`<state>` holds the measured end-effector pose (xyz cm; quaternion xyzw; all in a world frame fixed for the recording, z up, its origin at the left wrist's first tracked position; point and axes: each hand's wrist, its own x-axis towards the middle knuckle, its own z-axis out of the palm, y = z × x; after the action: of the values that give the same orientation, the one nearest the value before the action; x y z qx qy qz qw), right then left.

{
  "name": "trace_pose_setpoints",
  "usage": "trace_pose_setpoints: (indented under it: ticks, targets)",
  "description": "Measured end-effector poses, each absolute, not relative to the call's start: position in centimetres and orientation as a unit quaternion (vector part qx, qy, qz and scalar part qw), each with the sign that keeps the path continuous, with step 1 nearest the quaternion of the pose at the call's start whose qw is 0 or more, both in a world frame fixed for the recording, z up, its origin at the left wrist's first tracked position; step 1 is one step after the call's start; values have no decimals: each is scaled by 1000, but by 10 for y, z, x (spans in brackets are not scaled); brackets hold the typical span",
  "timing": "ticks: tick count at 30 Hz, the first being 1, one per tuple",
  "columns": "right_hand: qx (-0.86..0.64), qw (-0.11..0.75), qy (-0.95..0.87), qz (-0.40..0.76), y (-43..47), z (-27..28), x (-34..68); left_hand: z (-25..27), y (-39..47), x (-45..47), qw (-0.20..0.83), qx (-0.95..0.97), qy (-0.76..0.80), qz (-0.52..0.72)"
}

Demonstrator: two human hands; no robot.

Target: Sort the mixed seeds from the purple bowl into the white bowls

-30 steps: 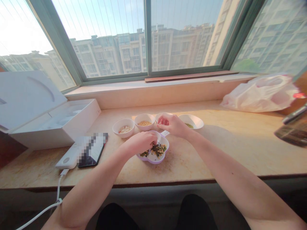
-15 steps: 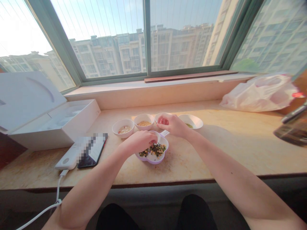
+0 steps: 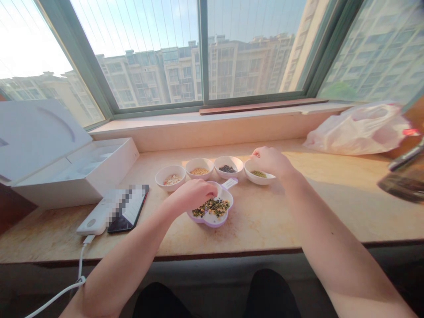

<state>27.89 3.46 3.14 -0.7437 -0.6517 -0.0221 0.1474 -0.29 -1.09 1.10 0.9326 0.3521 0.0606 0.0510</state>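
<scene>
A lavender divided dish [image 3: 212, 223] with a short handle [image 3: 229, 183] stands before me, mixed dark, green and yellow beans [image 3: 217, 206] lying in its compartments. Over its left part is my left hand [image 3: 198, 193], fingers curled down and pressed together; what they hold, if anything, is hidden. My right hand [image 3: 270, 160] is closed in a pinch above the rim of a white bowl of green beans [image 3: 258, 173]; I cannot make out anything between the fingertips. Left of that bowl are a bowl of black beans [image 3: 228, 168], a bowl of yellow grains [image 3: 199, 171] and a bowl of pale flakes [image 3: 172, 179].
At left sit an open white box [image 3: 76, 176], a white power bank [image 3: 94, 221] with a cable [image 3: 80, 260], and a black phone [image 3: 129, 214]. A plastic bag [image 3: 361, 128] and a dark glass vessel [image 3: 404, 176] are at right. The windowsill runs behind.
My right hand has moved right, from over the black beans to the bowl of green beans, uncovering the black beans and the dish's handle. My left hand has stayed over the dish.
</scene>
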Motion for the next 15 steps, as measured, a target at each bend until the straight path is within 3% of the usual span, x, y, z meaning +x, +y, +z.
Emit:
trace_pose_setpoints:
  ticks: [4,8,11,15]
  targets:
    - [-772,14,-632,66,34,35,288,13,-4,-6,79,915,377,123]
    - [-768,-23,-632,101,37,33,292,13,9,-12,79,879,419,212]
    - [-775,6,-625,93,39,30,292,10,19,-15,54,857,440,264]
    - [-756,133,-641,15,36,27,277,8,26,-17,31,847,445,291]
